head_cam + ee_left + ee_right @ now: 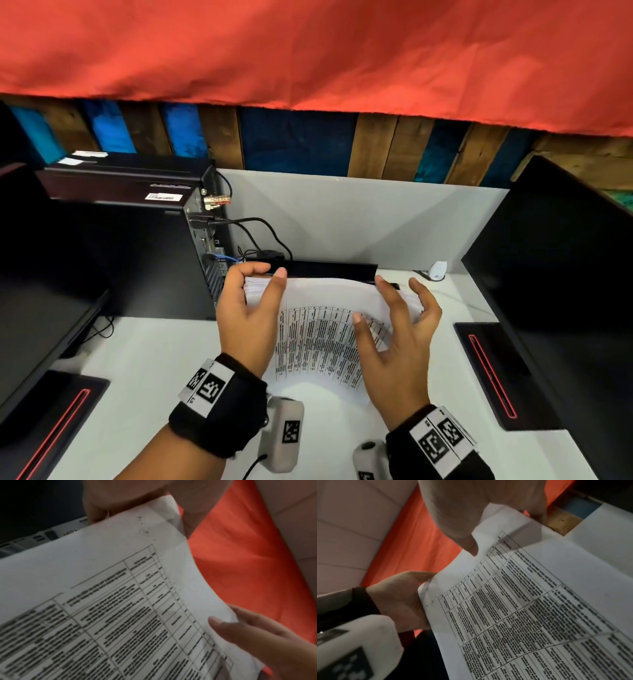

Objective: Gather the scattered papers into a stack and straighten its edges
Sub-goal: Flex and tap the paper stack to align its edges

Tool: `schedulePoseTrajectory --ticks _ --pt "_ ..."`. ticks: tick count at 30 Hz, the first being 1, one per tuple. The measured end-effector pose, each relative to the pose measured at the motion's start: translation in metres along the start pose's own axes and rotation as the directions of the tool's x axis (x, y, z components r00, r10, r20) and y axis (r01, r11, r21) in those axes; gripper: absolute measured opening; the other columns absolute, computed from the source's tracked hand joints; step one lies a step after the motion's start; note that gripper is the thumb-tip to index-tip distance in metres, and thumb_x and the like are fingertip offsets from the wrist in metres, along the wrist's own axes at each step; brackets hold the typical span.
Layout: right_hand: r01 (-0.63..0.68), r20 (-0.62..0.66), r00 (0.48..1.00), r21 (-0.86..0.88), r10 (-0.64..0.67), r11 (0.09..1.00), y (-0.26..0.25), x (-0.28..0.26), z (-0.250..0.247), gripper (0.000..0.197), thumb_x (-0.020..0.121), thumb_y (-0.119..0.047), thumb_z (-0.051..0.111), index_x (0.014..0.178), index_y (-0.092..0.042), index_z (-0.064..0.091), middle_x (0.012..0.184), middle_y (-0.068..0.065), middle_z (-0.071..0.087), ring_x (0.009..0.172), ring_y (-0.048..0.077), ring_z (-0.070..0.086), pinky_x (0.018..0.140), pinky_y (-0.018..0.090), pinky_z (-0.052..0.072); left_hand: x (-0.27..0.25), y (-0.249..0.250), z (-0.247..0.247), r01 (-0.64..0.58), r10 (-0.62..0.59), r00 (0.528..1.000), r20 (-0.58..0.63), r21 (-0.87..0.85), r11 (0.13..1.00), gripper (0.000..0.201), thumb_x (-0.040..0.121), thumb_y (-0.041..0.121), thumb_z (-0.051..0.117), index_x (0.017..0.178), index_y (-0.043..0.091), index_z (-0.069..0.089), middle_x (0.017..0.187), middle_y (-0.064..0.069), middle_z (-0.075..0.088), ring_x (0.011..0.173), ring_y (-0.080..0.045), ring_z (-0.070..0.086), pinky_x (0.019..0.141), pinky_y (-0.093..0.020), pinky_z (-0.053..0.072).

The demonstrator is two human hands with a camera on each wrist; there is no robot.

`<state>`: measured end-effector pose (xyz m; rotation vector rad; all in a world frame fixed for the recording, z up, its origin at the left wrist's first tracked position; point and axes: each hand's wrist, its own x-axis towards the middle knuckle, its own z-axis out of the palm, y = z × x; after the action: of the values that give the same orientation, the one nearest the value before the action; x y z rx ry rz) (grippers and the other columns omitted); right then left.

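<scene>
A stack of white papers, its top page a printed table, is held bowed above the white desk. My left hand grips its left end, thumb on top and fingers curled over the far edge. My right hand holds the right end, thumb on the top page and spread fingers behind the edge. The left wrist view shows the stack between my left hand and the right thumb. In the right wrist view the stack runs from my right hand to the left hand.
A black computer tower with cables stands at the left, just beside the stack. Monitors flank the desk on both sides. A black bar and a white adapter lie behind, below a grey partition. Red cloth hangs above.
</scene>
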<state>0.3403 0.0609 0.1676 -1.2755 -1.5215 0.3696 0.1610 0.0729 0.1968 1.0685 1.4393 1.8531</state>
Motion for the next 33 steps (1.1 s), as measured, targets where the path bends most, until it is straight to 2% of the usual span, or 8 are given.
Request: schedulePoseTrajectory --ticks 4,11,16,19,22,24,28,33 --pt "-0.034 -0.014 0.999 0.039 0.034 0.999 -0.001 -0.003 0.0 0.052 0.084 -0.026 0.07 0.129 -0.043 0.05 0.141 -0.005 0.027 0.13 0.015 0.041 0.097 0.045 0.051 0.0 -0.005 0.0 0.033 -0.033 0.999 -0.014 0.004 0.999 0.004 0.09 0.021 0.059 0.091 0.017 0.061 0.088 0.006 0.066 0.078 -0.001 0.061 0.074 -0.021 0.048" --pt "-0.072 -0.015 0.997 0.154 0.075 0.985 -0.008 -0.004 0.0 0.053 0.081 -0.03 0.071 0.129 -0.035 0.049 0.133 -0.001 0.039 0.127 0.002 0.042 0.101 0.037 0.048 -0.01 -0.005 -0.003 0.083 -0.075 0.995 0.069 -0.135 0.987 0.024 0.085 0.042 0.06 0.094 0.019 0.062 0.086 0.004 0.068 0.079 -0.01 0.065 0.07 -0.024 0.055" --pt "-0.126 0.0 0.992 0.211 0.129 0.969 -0.005 -0.001 0.0 0.083 0.078 -0.045 0.068 0.146 -0.044 0.02 0.146 -0.01 0.034 0.137 -0.002 0.033 0.11 0.025 0.035 -0.014 -0.009 -0.005 0.084 -0.062 0.987 0.149 -0.149 0.985 0.045 0.064 0.044 0.076 0.098 0.02 0.059 0.088 0.002 0.069 0.08 -0.011 0.068 0.068 -0.023 0.056" --pt "-0.143 0.005 0.989 0.278 0.147 0.95 -0.003 0.002 0.0 0.088 0.081 -0.034 0.071 0.147 -0.043 0.015 0.149 -0.014 0.032 0.139 0.004 0.033 0.114 0.038 0.034 -0.015 -0.009 -0.002 0.076 -0.054 0.988 0.145 -0.149 0.986 0.036 0.069 0.032 0.078 0.098 0.024 0.058 0.09 0.006 0.071 0.083 -0.008 0.069 0.068 -0.018 0.055" --pt "-0.2 0.002 0.977 0.332 0.212 0.922 0.0 0.004 0.001 0.068 0.09 -0.039 0.059 0.145 -0.043 0.021 0.147 -0.02 0.035 0.139 0.008 0.035 0.115 0.046 0.032 -0.015 -0.013 -0.002 0.066 -0.051 0.987 0.15 -0.098 0.993 0.025 0.081 0.019 0.072 0.1 0.021 0.056 0.088 0.01 0.072 0.081 -0.003 0.068 0.067 -0.015 0.053" --pt "-0.264 0.018 0.96 0.402 0.28 0.877 0.003 0.005 0.0 0.049 0.09 -0.054 0.049 0.135 -0.04 0.04 0.135 -0.004 0.054 0.128 0.018 0.051 0.108 0.053 0.04 -0.013 -0.017 -0.004 0.055 -0.047 0.984 0.169 -0.042 0.998 0.018 0.09 0.009 0.06 0.103 0.019 0.055 0.09 0.013 0.072 0.084 -0.001 0.068 0.071 -0.013 0.051" --pt "-0.341 0.047 0.925 0.542 0.377 0.768 0.005 0.012 -0.003 0.065 0.078 -0.072 0.051 0.106 -0.015 0.062 0.099 0.003 0.071 0.096 0.022 0.067 0.094 0.054 0.051 -0.009 -0.024 -0.011 0.058 -0.066 0.979 0.194 0.046 0.997 0.019 0.093 0.008 0.053 0.108 0.021 0.054 0.099 0.002 0.07 0.096 -0.012 0.067 0.085 -0.03 0.053" --pt "-0.465 0.212 0.883 0.509 0.418 0.724 0.022 0.011 0.001 0.041 0.088 -0.03 0.066 0.123 -0.011 0.058 0.116 0.008 0.07 0.113 0.024 0.065 0.102 0.048 0.047 -0.006 -0.022 -0.016 0.063 -0.075 0.964 0.255 0.055 0.997 0.03 0.094 0.0 0.048 0.104 0.028 0.05 0.101 -0.001 0.067 0.095 -0.012 0.067 0.082 -0.029 0.056"
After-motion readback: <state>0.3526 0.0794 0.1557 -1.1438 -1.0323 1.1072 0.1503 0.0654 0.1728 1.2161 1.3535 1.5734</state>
